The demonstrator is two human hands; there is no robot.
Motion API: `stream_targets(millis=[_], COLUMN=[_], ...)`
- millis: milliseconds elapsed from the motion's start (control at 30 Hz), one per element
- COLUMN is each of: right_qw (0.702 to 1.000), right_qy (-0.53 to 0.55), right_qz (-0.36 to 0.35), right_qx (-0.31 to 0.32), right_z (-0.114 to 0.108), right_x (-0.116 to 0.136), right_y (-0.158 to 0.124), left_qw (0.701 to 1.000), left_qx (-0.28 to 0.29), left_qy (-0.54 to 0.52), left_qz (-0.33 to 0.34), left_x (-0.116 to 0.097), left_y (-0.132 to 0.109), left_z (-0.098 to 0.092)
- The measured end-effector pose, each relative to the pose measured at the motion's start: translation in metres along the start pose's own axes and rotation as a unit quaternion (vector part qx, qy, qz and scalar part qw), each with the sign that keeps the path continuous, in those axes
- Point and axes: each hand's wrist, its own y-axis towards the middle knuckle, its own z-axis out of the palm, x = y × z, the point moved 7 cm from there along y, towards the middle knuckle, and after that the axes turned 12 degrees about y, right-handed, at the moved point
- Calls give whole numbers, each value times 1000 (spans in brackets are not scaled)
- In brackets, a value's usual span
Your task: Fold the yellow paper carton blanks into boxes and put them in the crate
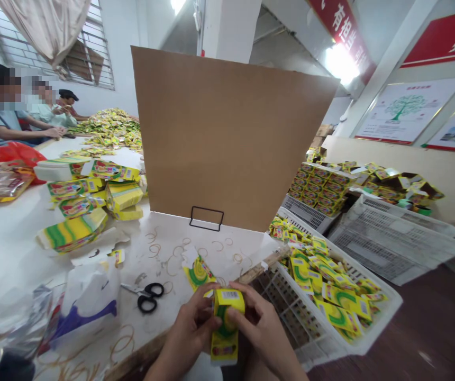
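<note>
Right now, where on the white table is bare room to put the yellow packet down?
Bare table lies left of the striped box. Near the scissors rubber bands and a bag crowd it. Both hands hold the packet.

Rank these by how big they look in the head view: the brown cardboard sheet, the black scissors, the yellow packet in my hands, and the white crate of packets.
1. brown cardboard sheet
2. white crate
3. yellow packet, though it is nearest the camera
4. black scissors

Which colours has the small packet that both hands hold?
The small packet is mainly yellow with green curved bands, clearest in the head view.
</note>
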Motion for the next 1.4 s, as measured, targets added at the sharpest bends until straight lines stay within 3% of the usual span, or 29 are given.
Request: stream_targets(millis=[100,333,467,633,800,867,900,967,1033,1100,1167,1233,1300,1400], right_qw=[998,992,999,996,996,995,991,958,882,878,919,960,967,953], right_qy=[-21,-110,4,61,51,47,52,67,73,40,-10,-81,-158,-247], right_qz=[50,59,30,-36,-47,-49,-54,-89,-142,-140,-101,-64,-37,10], right_qx=[-11,-38,12,-54,-55,-70,-108,-264,-444,-456,-381,-261,-194,-175], right_z=[2,-3,1,-12,-2,-10,-23,-68,-112,-125,-108,-67,-23,18], right_x=[-7,-14,-12,-8,-6,-5,-5,-4,-7,-15,-29,-45,-59,-72], right_y=[1,10,8,7,8,8,9,5,-7,2,25,49,67,85], left_qw=[1000,1000,1000,999,1000,999,997,980,934,887,875,876,875,876], left_qx=[-11,-14,-7,-6,-17,-31,-45,-84,-125,-154,-153,-141,-132,-126], left_qy=[13,17,-23,-46,-26,19,59,180,334,435,458,459,463,462], left_qz=[0,5,15,6,5,11,11,4,-13,-32,-43,-49,-52,-54], left_x=[1,-1,-9,-10,-7,-4,-1,9,22,36,50,58,59,54], left_y=[1,-1,1,4,6,8,10,13,15,16,17,17,16,14], left_z=[0,-1,-1,1,9,7,2,-14,-35,-54,-62,-63,-60,-57])
